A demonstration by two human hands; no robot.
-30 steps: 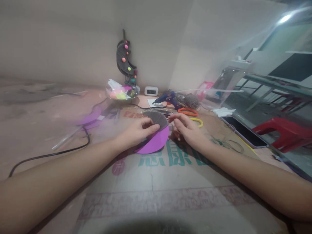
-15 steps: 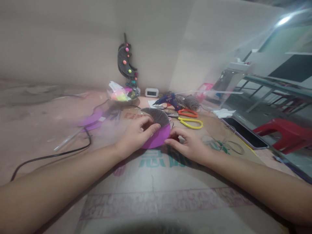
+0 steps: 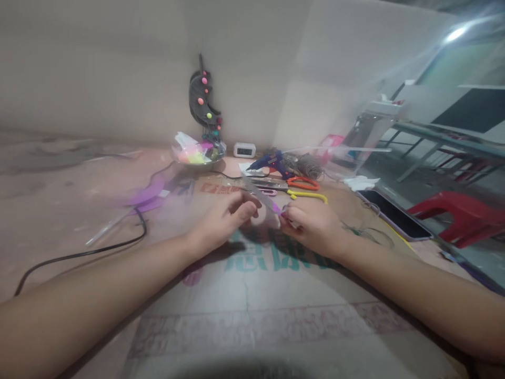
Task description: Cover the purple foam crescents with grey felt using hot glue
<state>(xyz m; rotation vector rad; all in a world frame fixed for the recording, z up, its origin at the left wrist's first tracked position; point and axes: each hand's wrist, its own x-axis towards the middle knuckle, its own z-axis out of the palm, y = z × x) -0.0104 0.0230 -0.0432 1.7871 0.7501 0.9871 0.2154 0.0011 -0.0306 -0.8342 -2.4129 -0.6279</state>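
A purple piece partly wrapped in grey yarn [image 3: 261, 196] is turned nearly edge-on between my hands, slightly blurred. My right hand [image 3: 311, 222] pinches its near purple end between thumb and fingers. Just left of the piece, my left hand [image 3: 224, 217] has curved fingers with the thumb apart from them, and nothing shows in its grasp. Both hands are over a printed cardboard sheet [image 3: 248, 295]. Behind the piece lie scissors with orange handles [image 3: 303, 183] and a tool with yellow handles [image 3: 310, 195].
A blue glue gun [image 3: 272, 162], grey yarn [image 3: 310, 166] and a small digital clock [image 3: 244, 150] stand at the back. A bowl of colourful bits [image 3: 199, 155] is left of them. A black cable [image 3: 82, 253] crosses the left side. A phone [image 3: 394, 215] lies right.
The yarn-wrapped piece has swung from showing its broad face to nearly edge-on. My left hand has come off it, while my right hand grips its end.
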